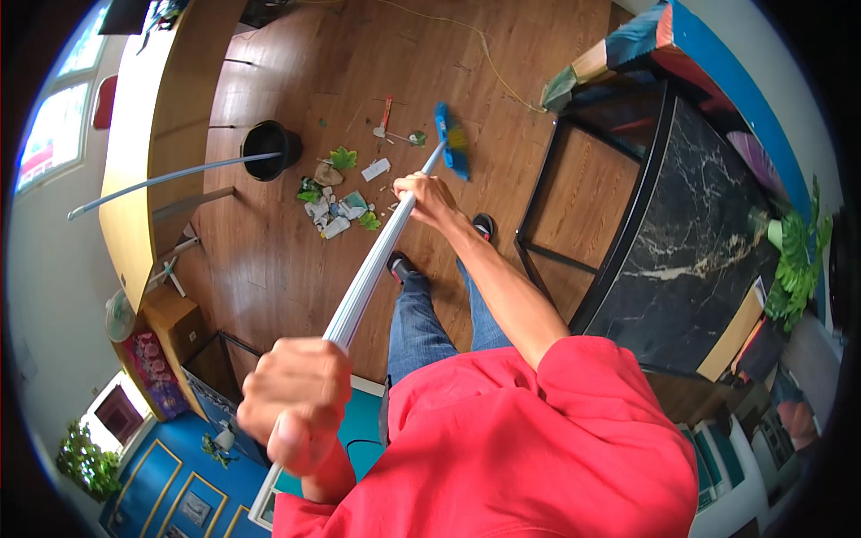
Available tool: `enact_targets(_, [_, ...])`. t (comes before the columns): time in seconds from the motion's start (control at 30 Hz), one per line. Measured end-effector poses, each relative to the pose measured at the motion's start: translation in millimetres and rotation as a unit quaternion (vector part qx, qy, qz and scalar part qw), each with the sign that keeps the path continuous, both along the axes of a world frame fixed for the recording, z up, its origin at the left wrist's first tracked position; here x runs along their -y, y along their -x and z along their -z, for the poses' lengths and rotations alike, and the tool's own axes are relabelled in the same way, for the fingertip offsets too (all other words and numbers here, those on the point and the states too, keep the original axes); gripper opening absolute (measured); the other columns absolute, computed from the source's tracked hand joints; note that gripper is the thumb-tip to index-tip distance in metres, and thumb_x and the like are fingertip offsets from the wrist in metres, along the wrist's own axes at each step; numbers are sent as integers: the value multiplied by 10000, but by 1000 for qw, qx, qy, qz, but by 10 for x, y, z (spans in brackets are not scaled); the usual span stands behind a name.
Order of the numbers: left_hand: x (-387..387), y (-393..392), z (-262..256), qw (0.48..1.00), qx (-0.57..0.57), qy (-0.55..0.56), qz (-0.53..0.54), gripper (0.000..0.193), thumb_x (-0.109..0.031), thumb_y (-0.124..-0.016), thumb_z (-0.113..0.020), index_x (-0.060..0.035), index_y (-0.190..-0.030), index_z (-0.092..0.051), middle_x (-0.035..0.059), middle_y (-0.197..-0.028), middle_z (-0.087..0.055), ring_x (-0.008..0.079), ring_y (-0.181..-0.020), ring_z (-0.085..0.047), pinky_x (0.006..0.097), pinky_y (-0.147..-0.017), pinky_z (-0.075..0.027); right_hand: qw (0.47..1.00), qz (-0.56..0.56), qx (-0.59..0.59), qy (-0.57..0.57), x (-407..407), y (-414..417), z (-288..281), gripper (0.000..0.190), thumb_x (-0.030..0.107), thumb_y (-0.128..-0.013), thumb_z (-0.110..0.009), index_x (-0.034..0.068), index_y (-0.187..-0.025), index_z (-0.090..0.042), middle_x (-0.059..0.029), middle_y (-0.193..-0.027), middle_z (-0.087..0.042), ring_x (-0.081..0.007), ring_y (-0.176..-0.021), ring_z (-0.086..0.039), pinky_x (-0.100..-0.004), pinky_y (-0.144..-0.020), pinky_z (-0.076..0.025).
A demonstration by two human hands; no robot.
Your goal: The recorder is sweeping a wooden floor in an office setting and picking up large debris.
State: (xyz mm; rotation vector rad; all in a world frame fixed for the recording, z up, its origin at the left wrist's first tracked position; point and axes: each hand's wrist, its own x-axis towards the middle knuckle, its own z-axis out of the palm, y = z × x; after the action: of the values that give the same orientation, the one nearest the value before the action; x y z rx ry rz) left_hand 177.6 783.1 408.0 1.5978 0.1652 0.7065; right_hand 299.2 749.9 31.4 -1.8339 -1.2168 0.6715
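Observation:
My left hand (pixel 296 403) grips the upper end of a striped broom handle (pixel 370 276). Further down the same handle, my right hand (pixel 428 200) is closed around it. The blue broom head (pixel 442 134), with blurred yellow and blue bristles, is at the floor beyond my feet. Left of it lie a white piece of paper or packaging (pixel 375 169), a red-and-white wrapper (pixel 385 116) and small scraps. A pile of crumpled paper (pixel 336 227), a brown crumpled piece (pixel 327 174) and a green leaf (pixel 344 158) lies farther left on the wooden floor.
A black bucket (pixel 290 149) stands left of the pile, with a pale pole (pixel 168 176) reaching over it. A light wooden table (pixel 158 134) is at the left. On the right stands a black marble-patterned table (pixel 679 255) with a metal frame. A thin cable (pixel 488 50) crosses the floor.

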Motion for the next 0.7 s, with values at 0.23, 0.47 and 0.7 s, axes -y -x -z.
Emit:
enact_targets(0.23, [110,-20,-605,992,10,-47,113,409,-116,-897,-396,-86,-490,-406,15,-443,-409,154,-350,-414,285,-415,-404,997,-27,28,-61,213,-199,-717,67,38,-819,-617,83,-797,-572,-102,-765,-627,-324,-802,-657,-417,-675,-533])
enact_targets(0.47, [224,-11,-313,988,140,11,63,384,-100,-882,-424,-71,-504,-364,44,-450,-384,184,-341,-364,328,-383,-318,999,-25,1,23,695,-608,-919,152,61,-802,-702,105,-909,-604,-109,-844,-675,-337,-856,-679,-445,-710,-533])
enact_targets(0.7, [392,-150,118,996,75,46,-8,306,-47,-827,-447,-68,-546,-326,80,-498,-378,222,-394,-337,386,-439,-277,993,-17,4,119,928,-653,-905,54,70,-873,-594,76,-920,-619,-139,-818,-681,-354,-842,-687,-461,-704,-525])
